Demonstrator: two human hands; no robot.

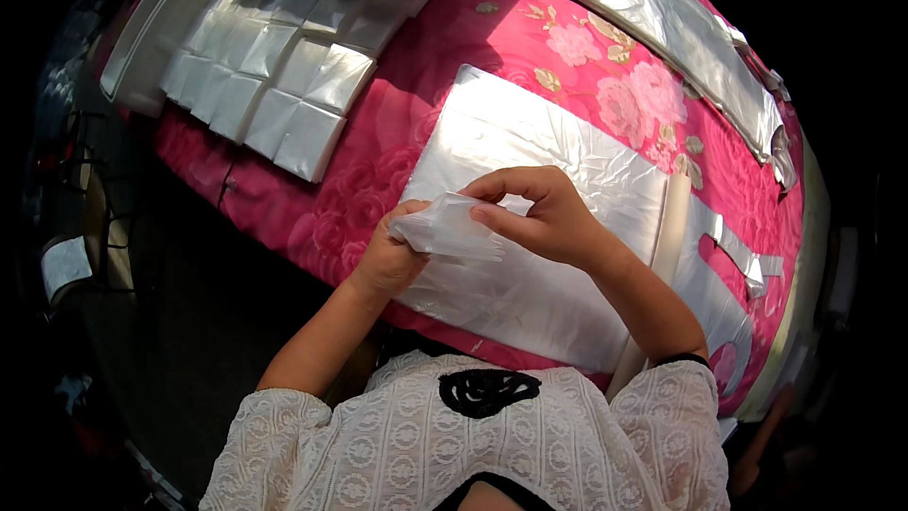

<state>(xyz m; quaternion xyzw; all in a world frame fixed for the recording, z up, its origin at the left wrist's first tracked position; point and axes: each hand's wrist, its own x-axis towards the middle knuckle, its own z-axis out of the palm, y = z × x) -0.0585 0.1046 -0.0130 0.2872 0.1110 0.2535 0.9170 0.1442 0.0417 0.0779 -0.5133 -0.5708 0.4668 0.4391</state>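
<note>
A folded clear plastic bag (445, 225) is held up in front of me, its layers fanned out at the right end. My left hand (390, 254) is closed around its left end, with some of the fingers hidden beneath. From the right, my right hand (541, 216) pinches the upper edge of the plastic between thumb and bent forefinger. Below both hands lies a flat stack of large clear plastic bags (549, 147), shiny and slightly wrinkled. A pale bar (670, 227) lies across the stack's right part, and cut-out handle shapes show beyond it.
Rows of small folded plastic packets (274, 85) sit at the table's far left, beside a white tray-like container (151, 38). Another long plastic stack (672, 28) lies at the far right. A pink flowered cloth (378, 166) covers the table. A chair (71, 265) stands at left.
</note>
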